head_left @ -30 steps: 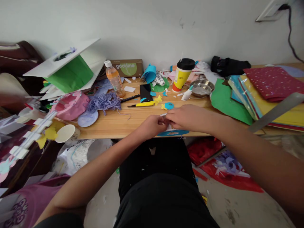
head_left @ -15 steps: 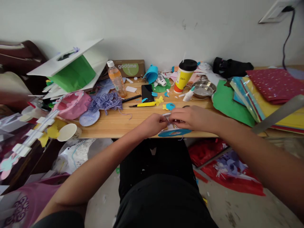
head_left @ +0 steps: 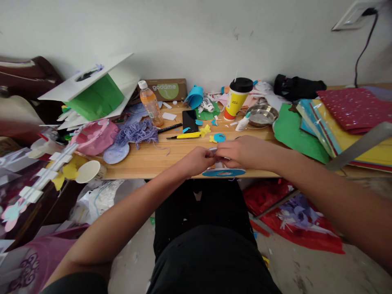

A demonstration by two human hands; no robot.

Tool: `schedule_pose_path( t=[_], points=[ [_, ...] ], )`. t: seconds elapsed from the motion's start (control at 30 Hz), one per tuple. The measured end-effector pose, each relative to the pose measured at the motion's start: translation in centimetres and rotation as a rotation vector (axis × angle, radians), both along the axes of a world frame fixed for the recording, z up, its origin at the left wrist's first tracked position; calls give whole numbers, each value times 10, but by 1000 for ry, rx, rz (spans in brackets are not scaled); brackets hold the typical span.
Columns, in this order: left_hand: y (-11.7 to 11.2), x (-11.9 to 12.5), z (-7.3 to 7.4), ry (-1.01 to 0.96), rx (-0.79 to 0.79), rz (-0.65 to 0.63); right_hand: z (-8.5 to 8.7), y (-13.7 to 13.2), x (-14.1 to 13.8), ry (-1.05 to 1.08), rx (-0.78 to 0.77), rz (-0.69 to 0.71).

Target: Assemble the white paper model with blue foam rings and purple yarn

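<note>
At the table's near edge is a small paper craft piece (head_left: 225,173) with a round blue base and a white upper part. My left hand (head_left: 198,160) is closed at its left side, thumb and fingers pinching its upper part. From the right, my right hand (head_left: 240,152) bends over the same piece with its fingertips pressed together, almost meeting the left ones. The fingers hide much of the white part. Just beyond lie a blue and yellow paper cutout (head_left: 219,137), a yellow utility knife (head_left: 188,135) and a black phone (head_left: 190,121).
A glue bottle (head_left: 243,122), a lidded yellow cup (head_left: 236,100) and a metal bowl (head_left: 262,116) stand behind my right hand. Left are purple yarn (head_left: 137,132), a drink bottle (head_left: 151,105) and a paper cup (head_left: 90,172). Coloured sheets (head_left: 352,134) lie right. A grey metal bar (head_left: 361,145) crosses there.
My fingertips have drawn closer together over the craft piece, and its blue base has shifted and tilted slightly. The other things on the table stay in place.
</note>
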State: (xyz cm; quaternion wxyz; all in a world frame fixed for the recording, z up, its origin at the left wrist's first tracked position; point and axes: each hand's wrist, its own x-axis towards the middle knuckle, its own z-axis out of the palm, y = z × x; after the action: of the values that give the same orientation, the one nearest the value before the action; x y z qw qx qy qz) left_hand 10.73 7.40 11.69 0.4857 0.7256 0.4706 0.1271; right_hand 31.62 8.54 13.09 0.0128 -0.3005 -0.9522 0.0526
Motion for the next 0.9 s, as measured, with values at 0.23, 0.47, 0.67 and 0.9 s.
schedule_pose_path(
  t=[0.23, 0.47, 0.67, 0.9],
  points=[
    [0, 3, -6, -70, -51, 80, 17, 0, -6, -60, -86, 18],
    [5, 3, -16, -118, -49, 122, 17, 5, 1, 31, -139, 1],
    [9, 1, -22, -174, 84, 66, 13, 10, 5, 36, -145, -22],
    [18, -2, -24, -207, 302, -37, 13, 10, 5, 91, -172, -75]
  ],
)
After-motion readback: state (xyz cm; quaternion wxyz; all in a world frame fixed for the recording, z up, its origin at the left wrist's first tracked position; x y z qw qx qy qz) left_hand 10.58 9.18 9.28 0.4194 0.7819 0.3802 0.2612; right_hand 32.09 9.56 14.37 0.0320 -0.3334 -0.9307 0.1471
